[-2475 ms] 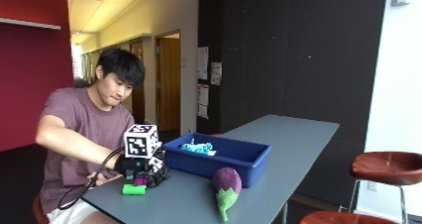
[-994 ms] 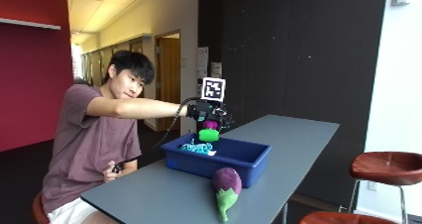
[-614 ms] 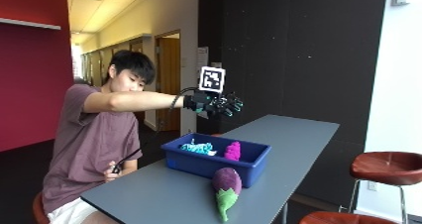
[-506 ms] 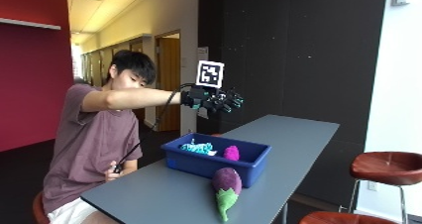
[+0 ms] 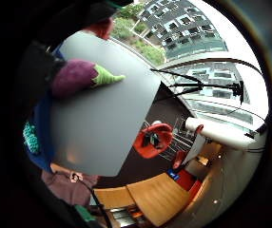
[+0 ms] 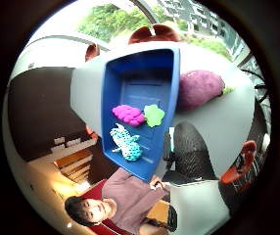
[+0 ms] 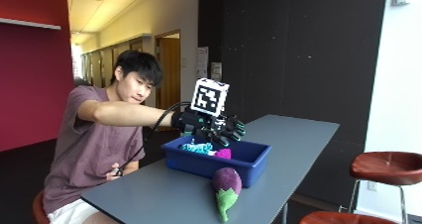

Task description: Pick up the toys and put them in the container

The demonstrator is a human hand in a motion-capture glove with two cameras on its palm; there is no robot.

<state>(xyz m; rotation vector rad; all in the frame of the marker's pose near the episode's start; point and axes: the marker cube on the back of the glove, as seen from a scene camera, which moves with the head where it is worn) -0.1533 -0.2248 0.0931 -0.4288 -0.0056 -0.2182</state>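
My gloved right hand (image 7: 212, 127) hovers over the blue container (image 7: 198, 165) with its fingers spread and nothing in them. In the container lie a teal knitted toy (image 7: 196, 147) and a pink toy (image 7: 224, 153). The thumb side palm view looks down into the container (image 6: 145, 83) and shows the pink toy (image 6: 128, 114), a green piece (image 6: 154, 115) touching it, and the teal toy (image 6: 126, 143). A purple eggplant plush (image 7: 226, 183) with a green stem lies on the grey table (image 7: 151, 196) just in front of the container; the plush (image 5: 78, 76) also shows in the little finger side view.
The table is long and narrow, with its near edge by the seated person. A red stool (image 7: 386, 165) stands to the right of the table, and another stool seat (image 7: 333, 218) shows low beside it. The person's bare hand stays low near the lap.
The hand carried the pink and green toy from the table's near end up over the container and let it go into it. Since then the hand has come down a little, empty.
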